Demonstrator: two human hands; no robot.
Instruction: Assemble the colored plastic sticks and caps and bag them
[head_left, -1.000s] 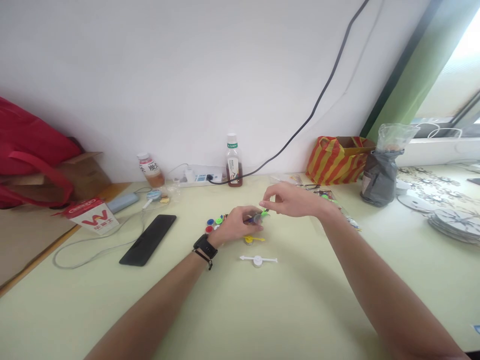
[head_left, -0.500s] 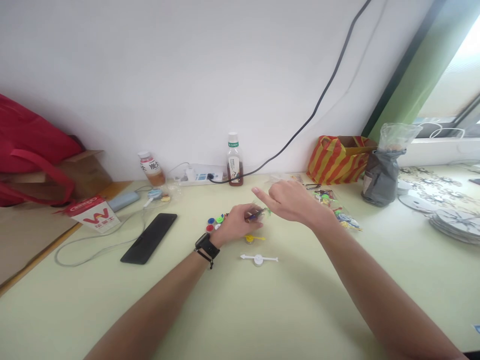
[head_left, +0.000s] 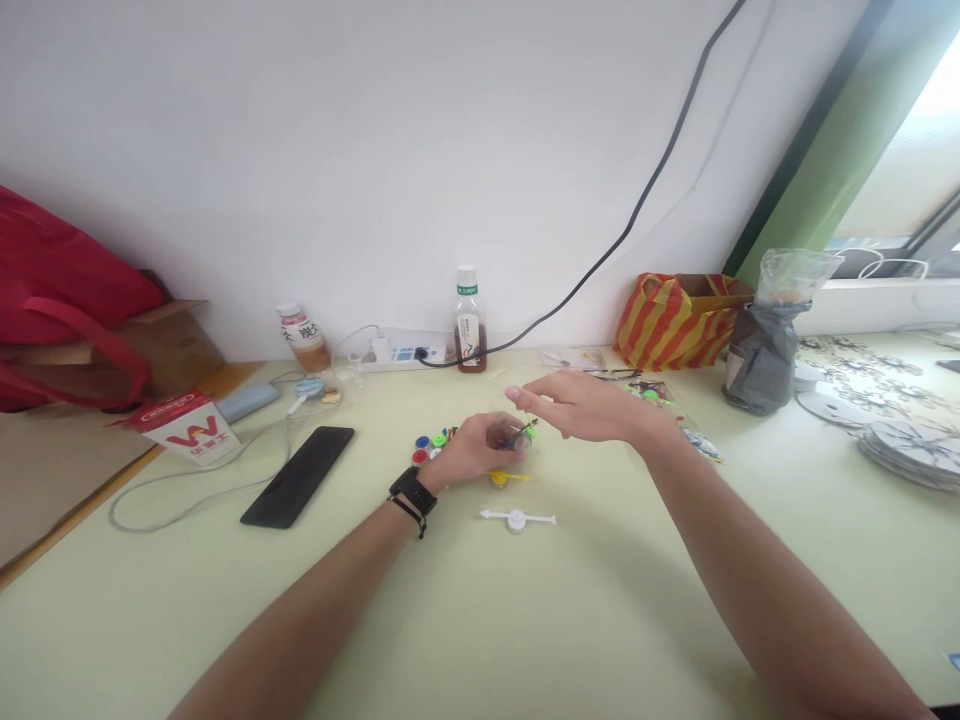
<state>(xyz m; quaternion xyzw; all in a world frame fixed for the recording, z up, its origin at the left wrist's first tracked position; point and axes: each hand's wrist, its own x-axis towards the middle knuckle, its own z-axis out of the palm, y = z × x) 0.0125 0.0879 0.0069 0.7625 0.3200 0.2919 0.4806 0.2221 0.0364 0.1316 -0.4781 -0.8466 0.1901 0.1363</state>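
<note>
White arrow piece (head_left: 516, 521) smooth plastic; tabletop (head_left: 525, 630) smooth; red bag (head_left: 60, 260) matt cloth.

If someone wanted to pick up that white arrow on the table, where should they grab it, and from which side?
Probably by the round hub of the white arrow, pinched across its edges, coming from the near side. The hub is the thickest part, while the thin shaft runs left and right; the yellow arrow and left hand are beyond it.
</note>
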